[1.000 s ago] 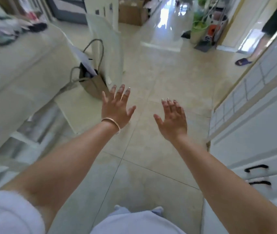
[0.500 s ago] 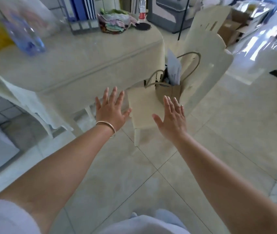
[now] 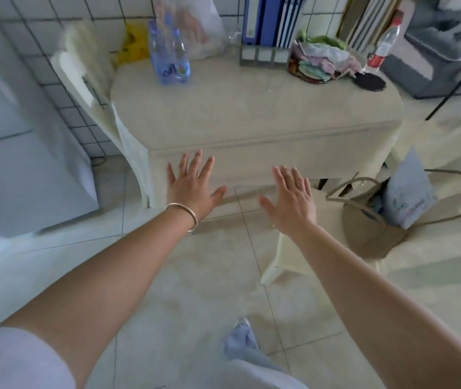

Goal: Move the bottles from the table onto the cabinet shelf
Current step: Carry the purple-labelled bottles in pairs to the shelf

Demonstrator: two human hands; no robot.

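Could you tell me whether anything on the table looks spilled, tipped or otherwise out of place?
Nothing stands out. The blue bottles and the red-labelled bottle stand upright on the table, no spill shows, and both hands, left and right, are empty.

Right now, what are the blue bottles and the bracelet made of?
The blue bottles look like clear, blue-tinted plastic: the wall shows through them, and a printed label wraps the lower part. The bracelet on the left hand looks like polished, silvery metal, a thin shiny band, though which metal is unclear.
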